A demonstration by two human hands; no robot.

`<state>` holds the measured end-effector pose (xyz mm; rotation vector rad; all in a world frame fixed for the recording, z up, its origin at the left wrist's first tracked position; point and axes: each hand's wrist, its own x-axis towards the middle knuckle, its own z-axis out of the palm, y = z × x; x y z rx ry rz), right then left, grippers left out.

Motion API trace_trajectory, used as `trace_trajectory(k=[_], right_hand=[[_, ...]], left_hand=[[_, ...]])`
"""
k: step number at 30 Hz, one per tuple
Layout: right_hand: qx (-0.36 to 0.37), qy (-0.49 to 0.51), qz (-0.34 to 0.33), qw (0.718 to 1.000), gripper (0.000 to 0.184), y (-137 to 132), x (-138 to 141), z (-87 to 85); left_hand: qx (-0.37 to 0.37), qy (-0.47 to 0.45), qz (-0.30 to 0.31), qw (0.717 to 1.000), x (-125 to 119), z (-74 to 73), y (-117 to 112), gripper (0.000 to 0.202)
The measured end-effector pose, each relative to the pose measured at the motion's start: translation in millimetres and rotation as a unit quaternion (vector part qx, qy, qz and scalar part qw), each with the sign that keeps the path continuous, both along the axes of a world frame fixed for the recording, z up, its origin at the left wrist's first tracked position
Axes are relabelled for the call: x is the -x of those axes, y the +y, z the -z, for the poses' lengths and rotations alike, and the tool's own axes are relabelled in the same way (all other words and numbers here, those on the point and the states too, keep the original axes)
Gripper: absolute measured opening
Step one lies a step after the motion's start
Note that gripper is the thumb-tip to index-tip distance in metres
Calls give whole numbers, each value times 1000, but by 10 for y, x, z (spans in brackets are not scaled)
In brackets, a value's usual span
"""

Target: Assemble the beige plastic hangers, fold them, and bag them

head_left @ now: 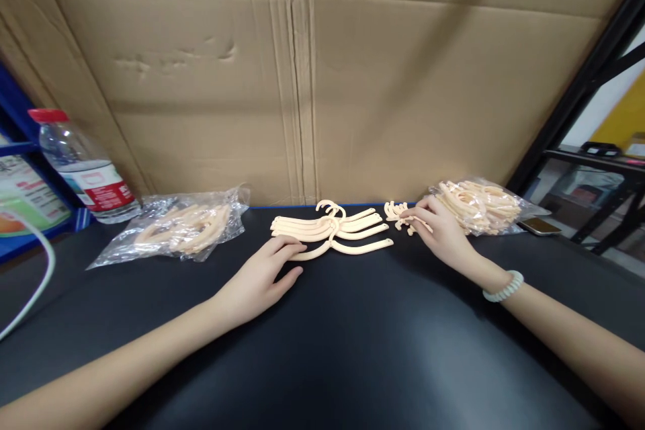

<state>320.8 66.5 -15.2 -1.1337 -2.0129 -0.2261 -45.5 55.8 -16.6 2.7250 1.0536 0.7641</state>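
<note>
Several cream plastic hangers (360, 248) lie in a loose row on the black table, hooks toward the back. My left hand (259, 279) rests at their left side, fingertips on the left end of the nearest hanger and thumb held apart. To the right of the hangers is a small pile of cream plastic pieces (396, 210), some of them curved. My right hand (446, 232) reaches into this pile with its fingers pinched together at a small piece. The fingers partly hide that piece.
A clear bag of cream hangers (184, 228) lies at left, beside a red-capped bottle (95, 175). Another filled plastic bag (478, 205) sits behind my right hand, with a phone (539, 226) near it. Cardboard (201, 80) stands along the table's back. A white cable (37, 299) curves at far left.
</note>
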Motion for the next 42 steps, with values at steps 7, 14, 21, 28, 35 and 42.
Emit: trace_trajectory(k=[7,14,21,28,35,42], right_hand=[[63,166,29,984,25,-195,181,-89],[219,350,-63,909,34,-396,426,-189],[297,494,-118,808,32,-429,482,-222],[316,491,-150,798,33,-404,468,-166],[378,529,-155,744,35,-372,473,-66],[413,496,-129,753,36,-397,510,-55]], left_hand=[[11,-10,1,1000,12,28,11,20],[14,-24,10,1000,-6,-37,-37,15],[5,-50,-28,998,-5,-20,-63,10],[-1,-86,-30,996,33,28,-7,15],[6,-78,-19,997,23,19,-19,24],[5,-83,-18,996,25,18,-18,23]])
